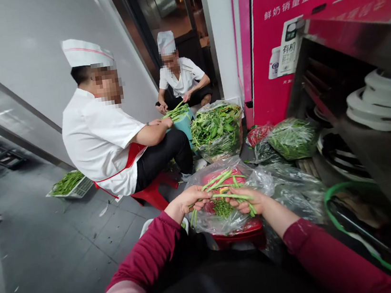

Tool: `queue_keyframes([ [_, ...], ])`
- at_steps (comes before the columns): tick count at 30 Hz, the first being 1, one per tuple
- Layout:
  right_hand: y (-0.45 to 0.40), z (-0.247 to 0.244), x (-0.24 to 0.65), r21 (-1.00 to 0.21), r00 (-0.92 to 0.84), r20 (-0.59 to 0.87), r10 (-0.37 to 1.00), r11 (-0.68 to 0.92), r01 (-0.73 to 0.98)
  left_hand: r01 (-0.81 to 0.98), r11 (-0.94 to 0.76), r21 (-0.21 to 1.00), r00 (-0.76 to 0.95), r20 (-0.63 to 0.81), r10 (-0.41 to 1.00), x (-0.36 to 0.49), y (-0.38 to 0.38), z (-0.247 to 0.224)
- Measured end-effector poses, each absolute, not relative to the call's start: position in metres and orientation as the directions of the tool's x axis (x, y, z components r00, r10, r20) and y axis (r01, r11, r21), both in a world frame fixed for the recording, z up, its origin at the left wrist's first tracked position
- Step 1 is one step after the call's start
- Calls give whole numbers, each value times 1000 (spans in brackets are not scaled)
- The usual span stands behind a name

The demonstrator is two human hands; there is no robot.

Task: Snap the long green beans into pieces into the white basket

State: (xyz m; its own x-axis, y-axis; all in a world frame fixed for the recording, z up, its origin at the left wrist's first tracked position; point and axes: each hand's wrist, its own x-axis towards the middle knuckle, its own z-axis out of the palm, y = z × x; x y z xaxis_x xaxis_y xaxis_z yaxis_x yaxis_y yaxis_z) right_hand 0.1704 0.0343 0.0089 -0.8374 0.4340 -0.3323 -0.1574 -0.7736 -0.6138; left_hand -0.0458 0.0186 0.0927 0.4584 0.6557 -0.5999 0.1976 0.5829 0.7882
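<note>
Both hands are raised over a clear plastic bag [205, 222] spread on a red stool [241, 237]. My left hand [193, 199] is closed around several green stems [221, 178], which fan out to the upper right. Pinched in my right hand [248, 200] are more green stems [236, 195], one of them reaching across toward my left fingers. Below and between the hands, a small heap of chopped green pieces [223, 207] lies in the bag.
Two people in white caps, one seated left [102, 125], one behind [182, 78], handle stems over a blue-green bin [185, 126]. Leafy greens fill a large bag [218, 131]. A white basket [78, 187] stands left; a green-rimmed container [331, 191] and a shelf with plates [384, 102] stand right.
</note>
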Motion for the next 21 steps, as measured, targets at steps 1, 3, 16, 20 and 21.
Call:
queue_keyframes([
  [1,31,11,172,-625,-859,-319,401,-770,-127,213,585,782,469,-607,641,-44,23,90],
  [3,28,12,172,-650,-850,-318,420,-749,-127,248,571,783,478,-611,631,-42,30,86],
  [16,36,-1,153,-977,-48,-166,985,-157,146,592,38,805,135,-146,980,-16,11,81],
  [20,46,-6,166,-910,-52,-382,923,-385,-155,550,13,835,177,-131,975,-14,1,97],
  [21,47,-5,170,-882,-103,-408,907,-421,-210,524,14,852,200,-139,970,-15,0,101],
])
